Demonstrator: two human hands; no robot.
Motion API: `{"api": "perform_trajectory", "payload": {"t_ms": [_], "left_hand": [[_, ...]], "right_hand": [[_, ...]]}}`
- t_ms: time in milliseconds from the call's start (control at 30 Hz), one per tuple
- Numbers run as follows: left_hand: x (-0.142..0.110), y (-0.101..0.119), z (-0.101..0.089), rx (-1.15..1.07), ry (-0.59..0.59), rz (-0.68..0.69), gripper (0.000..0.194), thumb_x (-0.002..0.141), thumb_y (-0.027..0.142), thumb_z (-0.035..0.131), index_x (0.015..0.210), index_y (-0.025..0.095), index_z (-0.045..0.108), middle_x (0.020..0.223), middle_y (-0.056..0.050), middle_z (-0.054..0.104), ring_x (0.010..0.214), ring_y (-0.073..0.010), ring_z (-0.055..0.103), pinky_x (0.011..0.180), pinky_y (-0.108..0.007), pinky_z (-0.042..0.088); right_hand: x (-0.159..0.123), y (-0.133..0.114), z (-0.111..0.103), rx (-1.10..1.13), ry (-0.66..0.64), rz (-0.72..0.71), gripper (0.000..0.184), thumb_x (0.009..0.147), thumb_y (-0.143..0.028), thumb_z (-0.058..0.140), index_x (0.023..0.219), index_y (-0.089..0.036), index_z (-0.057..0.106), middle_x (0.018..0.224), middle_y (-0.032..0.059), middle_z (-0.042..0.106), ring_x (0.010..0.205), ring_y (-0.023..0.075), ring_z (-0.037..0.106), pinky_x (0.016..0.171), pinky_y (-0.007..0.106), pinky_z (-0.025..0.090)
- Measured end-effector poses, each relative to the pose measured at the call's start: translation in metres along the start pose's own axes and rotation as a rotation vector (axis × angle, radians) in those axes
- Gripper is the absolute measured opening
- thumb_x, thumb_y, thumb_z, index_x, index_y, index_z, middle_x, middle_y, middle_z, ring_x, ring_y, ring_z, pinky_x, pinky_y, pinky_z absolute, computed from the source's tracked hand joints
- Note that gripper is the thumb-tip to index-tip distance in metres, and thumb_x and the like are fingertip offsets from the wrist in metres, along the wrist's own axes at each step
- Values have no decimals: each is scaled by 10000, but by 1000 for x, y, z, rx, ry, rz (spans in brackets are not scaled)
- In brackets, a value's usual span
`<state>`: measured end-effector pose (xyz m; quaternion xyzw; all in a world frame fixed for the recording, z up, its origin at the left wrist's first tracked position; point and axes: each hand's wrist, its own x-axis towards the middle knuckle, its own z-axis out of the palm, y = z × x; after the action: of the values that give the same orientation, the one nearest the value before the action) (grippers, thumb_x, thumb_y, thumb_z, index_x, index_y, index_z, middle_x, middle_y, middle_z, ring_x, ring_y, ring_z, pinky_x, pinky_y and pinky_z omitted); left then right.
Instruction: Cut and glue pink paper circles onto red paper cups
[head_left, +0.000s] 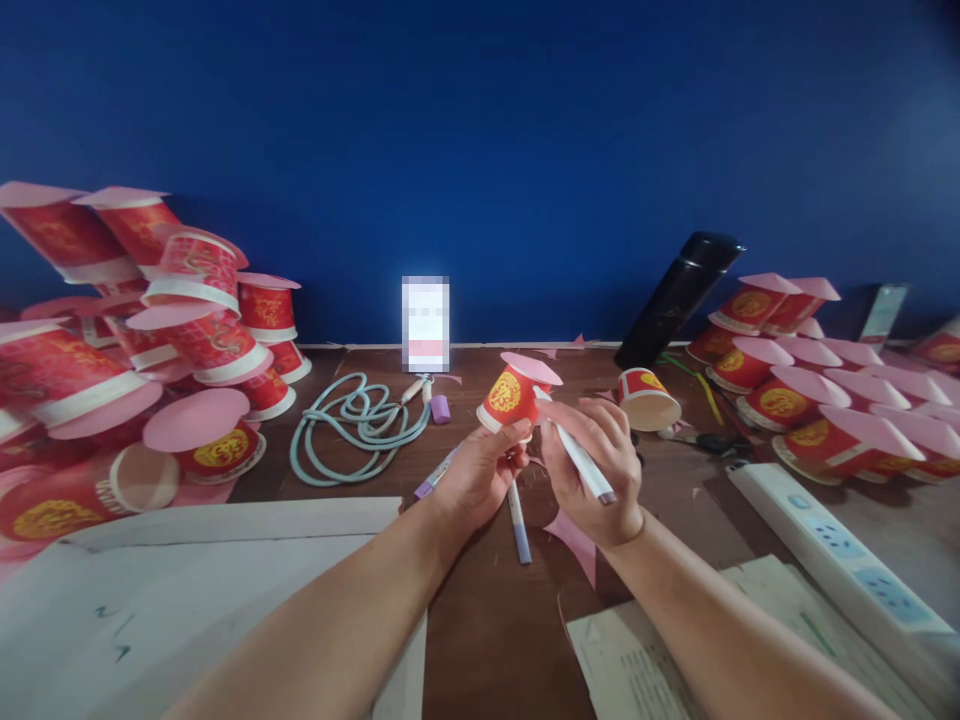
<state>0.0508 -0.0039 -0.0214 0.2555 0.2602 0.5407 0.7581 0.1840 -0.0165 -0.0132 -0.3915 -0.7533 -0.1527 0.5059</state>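
My left hand (pixel 480 472) is closed on a red paper cup (pixel 510 396) with a gold emblem, held tilted above the brown table (pixel 495 620). A pink paper disc (pixel 531 368) covers the cup's upturned end. My right hand (pixel 596 462) is closed around a white pen (pixel 579 455), its upper end touching the cup just under the pink disc. Another white pen (pixel 519 522) and a purple-capped pen (pixel 435 474) lie on the table under my hands.
Heaps of red cups with pink discs lie at the left (pixel 187 330) and right (pixel 810 390). A light blue coiled cable (pixel 356 425), a loose cup (pixel 648 398), a black bottle (pixel 679 295), a white power strip (pixel 840 550), scissors (pixel 712 442) and white sheets (pixel 187 590) surround my hands.
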Motion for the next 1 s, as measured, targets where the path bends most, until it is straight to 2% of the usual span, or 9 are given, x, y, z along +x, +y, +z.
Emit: {"api": "perform_trajectory", "payload": {"t_ms": [467, 1000], "left_hand": [[1, -1, -1, -4, 1, -8, 263, 593, 246, 830, 730, 138, 634, 664, 22, 541, 590, -73, 438, 580, -231, 334], [3, -3, -3, 78, -2, 36, 284, 606, 286, 830, 766, 146, 641, 690, 26, 528, 611, -69, 428, 611, -231, 338]], "right_hand": [[0, 0, 1, -17, 3, -3, 427, 825, -128, 615, 1215, -298, 583, 954, 23, 695, 874, 200, 614, 928, 424, 459], [4, -3, -2, -32, 16, -21, 325, 826, -99, 610, 1132, -206, 610, 958, 41, 711, 851, 183, 608, 920, 403, 462]]}}
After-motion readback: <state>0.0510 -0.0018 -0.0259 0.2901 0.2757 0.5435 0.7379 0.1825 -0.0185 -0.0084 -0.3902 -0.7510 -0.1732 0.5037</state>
